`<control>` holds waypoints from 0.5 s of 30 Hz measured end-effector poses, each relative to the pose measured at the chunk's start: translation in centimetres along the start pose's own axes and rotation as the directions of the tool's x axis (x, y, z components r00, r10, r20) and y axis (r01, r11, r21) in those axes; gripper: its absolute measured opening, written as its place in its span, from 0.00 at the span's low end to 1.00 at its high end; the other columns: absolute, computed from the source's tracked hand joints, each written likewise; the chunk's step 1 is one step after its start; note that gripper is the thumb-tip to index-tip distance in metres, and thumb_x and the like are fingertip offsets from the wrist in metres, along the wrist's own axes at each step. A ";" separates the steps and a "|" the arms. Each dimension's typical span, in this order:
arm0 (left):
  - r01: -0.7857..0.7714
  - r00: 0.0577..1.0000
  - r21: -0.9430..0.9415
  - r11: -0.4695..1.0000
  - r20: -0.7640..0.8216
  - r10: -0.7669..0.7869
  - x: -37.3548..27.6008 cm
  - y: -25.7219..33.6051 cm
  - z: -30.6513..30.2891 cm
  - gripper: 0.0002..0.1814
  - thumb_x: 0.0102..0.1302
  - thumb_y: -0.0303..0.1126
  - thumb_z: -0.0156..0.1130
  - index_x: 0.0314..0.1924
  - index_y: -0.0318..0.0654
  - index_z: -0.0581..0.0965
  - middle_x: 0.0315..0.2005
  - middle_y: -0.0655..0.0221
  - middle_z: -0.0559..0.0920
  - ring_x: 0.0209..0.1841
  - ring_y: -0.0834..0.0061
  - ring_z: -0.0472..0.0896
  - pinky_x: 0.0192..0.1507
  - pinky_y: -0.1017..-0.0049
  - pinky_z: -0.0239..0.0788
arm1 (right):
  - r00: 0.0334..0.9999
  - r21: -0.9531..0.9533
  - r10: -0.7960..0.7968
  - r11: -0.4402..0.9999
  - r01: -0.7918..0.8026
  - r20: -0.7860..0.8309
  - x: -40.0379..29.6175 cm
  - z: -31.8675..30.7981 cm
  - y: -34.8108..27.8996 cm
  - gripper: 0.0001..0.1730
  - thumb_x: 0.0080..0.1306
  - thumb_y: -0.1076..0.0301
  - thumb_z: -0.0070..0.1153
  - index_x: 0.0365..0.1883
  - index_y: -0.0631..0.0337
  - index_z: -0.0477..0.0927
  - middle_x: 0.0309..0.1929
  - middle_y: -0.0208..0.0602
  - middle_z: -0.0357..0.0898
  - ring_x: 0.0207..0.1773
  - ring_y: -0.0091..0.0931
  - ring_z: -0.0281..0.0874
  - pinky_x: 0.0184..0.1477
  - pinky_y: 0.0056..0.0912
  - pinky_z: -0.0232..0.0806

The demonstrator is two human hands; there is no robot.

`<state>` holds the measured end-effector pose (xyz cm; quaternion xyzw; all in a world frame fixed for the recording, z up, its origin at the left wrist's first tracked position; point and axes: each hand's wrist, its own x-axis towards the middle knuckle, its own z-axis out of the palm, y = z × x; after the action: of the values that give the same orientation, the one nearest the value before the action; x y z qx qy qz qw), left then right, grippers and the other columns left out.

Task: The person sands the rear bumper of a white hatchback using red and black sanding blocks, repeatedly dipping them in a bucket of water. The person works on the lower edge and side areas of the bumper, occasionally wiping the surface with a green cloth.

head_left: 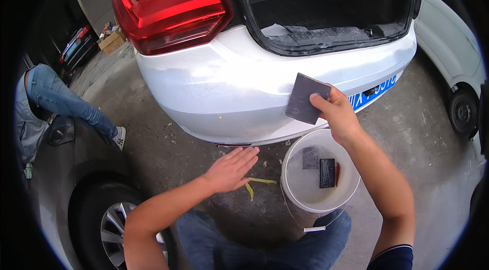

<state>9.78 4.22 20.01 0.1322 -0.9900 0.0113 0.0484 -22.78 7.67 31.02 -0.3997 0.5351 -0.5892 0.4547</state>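
Note:
My right hand [341, 111] pinches a dark grey sheet of sandpaper [303, 98], thumb on top, just in front of the white car's rear bumper [229, 83]. Whether the sheet touches the paint I cannot tell. My left hand [233, 169] is empty, fingers stretched out, below the bumper's lower edge. Under my right wrist stands a white plastic bucket [288, 163] holding cloudy liquid. In it are a black rectangular block [327, 173], a grey sheet [310, 158] and a narrow red piece [338, 174].
Above the bumper are a red tail light [172, 10] and the open trunk [298, 10]. A grey car [84, 155] stands close at left, with a person in jeans [65, 94] leaning beyond it. Yellow tape strips [261, 180] lie on the floor. Another white car [450, 33] is at right.

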 end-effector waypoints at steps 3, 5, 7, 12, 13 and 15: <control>-0.135 0.983 0.153 0.979 -0.106 0.152 1.4 -0.1 -4.4 0.36 0.62 0.43 0.68 0.68 0.36 0.72 0.74 0.62 0.66 0.76 0.64 0.63 0.78 0.57 0.51 | 0.975 0.311 0.132 0.948 -0.070 -0.180 -2.8 -3.4 3.6 0.14 0.73 0.70 0.57 0.56 0.62 0.77 0.44 0.34 0.85 0.47 0.23 0.83 0.50 0.30 0.76; 0.036 0.957 0.251 0.967 -0.288 0.039 4.7 -2.6 -8.7 0.41 0.60 0.45 0.71 0.70 0.34 0.69 0.76 0.59 0.64 0.77 0.58 0.62 0.78 0.54 0.49 | 0.942 0.465 0.225 0.881 -0.088 -0.248 -4.5 -5.7 5.7 0.14 0.73 0.72 0.56 0.57 0.61 0.76 0.47 0.35 0.84 0.49 0.25 0.84 0.50 0.31 0.78; 0.194 0.907 0.220 0.956 -0.413 -0.089 6.8 -4.8 -12.2 0.44 0.58 0.47 0.73 0.70 0.33 0.69 0.76 0.57 0.62 0.79 0.56 0.58 0.77 0.51 0.48 | 0.923 0.595 0.275 0.801 -0.066 -0.268 -5.2 -7.1 7.6 0.15 0.74 0.73 0.54 0.58 0.61 0.74 0.50 0.37 0.84 0.50 0.27 0.85 0.51 0.33 0.79; -0.213 0.976 0.309 0.927 0.109 0.188 3.5 -4.8 -8.9 0.40 0.66 0.57 0.63 0.68 0.35 0.72 0.75 0.59 0.66 0.79 0.61 0.58 0.80 0.55 0.44 | 0.881 0.565 0.224 0.823 0.058 -0.417 -6.5 -6.3 8.7 0.15 0.75 0.69 0.54 0.58 0.62 0.74 0.54 0.37 0.83 0.55 0.29 0.83 0.60 0.36 0.74; -0.271 0.962 0.315 0.909 0.074 0.261 3.2 -5.0 -8.8 0.39 0.66 0.56 0.63 0.68 0.36 0.72 0.74 0.60 0.67 0.78 0.61 0.60 0.79 0.55 0.45 | 0.868 0.557 0.227 0.828 0.067 -0.441 -6.5 -5.9 8.5 0.16 0.76 0.68 0.54 0.59 0.62 0.75 0.54 0.36 0.83 0.55 0.28 0.82 0.60 0.34 0.73; -0.391 0.911 0.334 0.857 0.007 0.413 2.7 -5.9 -9.7 0.37 0.66 0.55 0.64 0.67 0.37 0.73 0.72 0.61 0.71 0.77 0.63 0.63 0.79 0.56 0.46 | 0.844 0.490 0.149 0.859 0.147 -0.515 -6.3 -4.8 8.5 0.18 0.77 0.65 0.54 0.62 0.62 0.74 0.54 0.35 0.82 0.55 0.25 0.80 0.60 0.31 0.71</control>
<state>9.68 -1.82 29.96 -0.0716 -0.9776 0.1902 0.0545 -24.76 14.91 22.18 -0.0835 0.4645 -0.7971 0.3766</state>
